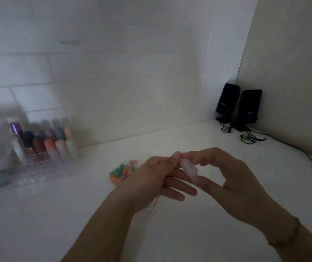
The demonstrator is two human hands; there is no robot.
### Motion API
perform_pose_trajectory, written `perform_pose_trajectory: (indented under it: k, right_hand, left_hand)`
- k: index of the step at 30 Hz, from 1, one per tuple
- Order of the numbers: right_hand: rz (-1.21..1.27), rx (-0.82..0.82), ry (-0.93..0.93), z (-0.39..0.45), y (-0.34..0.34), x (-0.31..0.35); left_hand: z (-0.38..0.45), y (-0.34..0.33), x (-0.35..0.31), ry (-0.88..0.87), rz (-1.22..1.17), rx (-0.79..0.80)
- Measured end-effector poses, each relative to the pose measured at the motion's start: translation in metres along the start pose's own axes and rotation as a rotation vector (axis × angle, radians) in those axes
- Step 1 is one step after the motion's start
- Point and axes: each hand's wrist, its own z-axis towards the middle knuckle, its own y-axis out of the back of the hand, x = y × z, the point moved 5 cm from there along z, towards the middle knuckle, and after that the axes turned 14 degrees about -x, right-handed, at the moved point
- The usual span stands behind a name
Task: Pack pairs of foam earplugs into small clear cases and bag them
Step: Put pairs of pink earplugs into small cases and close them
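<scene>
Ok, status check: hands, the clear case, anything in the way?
Both hands, left hand and right hand, pinch the clear case above the counter. Loose earplugs lie behind the left hand. Nothing blocking.

Both hands raised together, left hand (151, 178) and right hand (232, 184) apparently pinching fingertips

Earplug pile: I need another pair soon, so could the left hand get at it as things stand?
Probably not yet: the left hand pinches the clear case, though the earplug pile lies just beyond it, unblocked.
</scene>
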Motion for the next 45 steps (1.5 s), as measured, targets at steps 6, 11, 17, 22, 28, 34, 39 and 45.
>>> perform_pose_trajectory:
  k: [6,11,17,22,28,34,39,45]
  right_hand:
    - [0.016,-0.11,-0.011,-0.014,-0.008,-0.005]
    - [-0.191,-0.354,0.218,-0.018,-0.003,0.003]
    - [-0.115,-0.405,0.207,-0.022,-0.003,0.002]
    - [-0.17,-0.407,0.21,-0.024,0.003,0.008]
    - [-0.151,-0.404,0.25,-0.023,0.002,0.011]
    - [-0.069,-0.43,0.148,-0.026,0.003,0.009]
    - [-0.143,-0.467,0.157,-0.025,0.005,0.008]
    - [-0.268,-0.462,0.135,-0.025,0.005,0.003]
  left_hand:
    - [0.002,-0.003,0.004,0.014,-0.194,0.089]
    - [0.005,-0.005,0.003,0.009,-0.29,0.081]
    - [-0.001,-0.016,0.003,0.113,-0.365,0.226]
    - [0.0,-0.015,0.003,0.036,-0.323,0.167]
    - [0.001,-0.018,0.005,0.075,-0.386,0.203]
    - [0.001,-0.019,0.003,0.057,-0.452,0.197]
    - [0.005,-0.015,0.003,0.003,-0.431,0.106]
    - [0.008,-0.014,0.004,-0.04,-0.353,0.024]
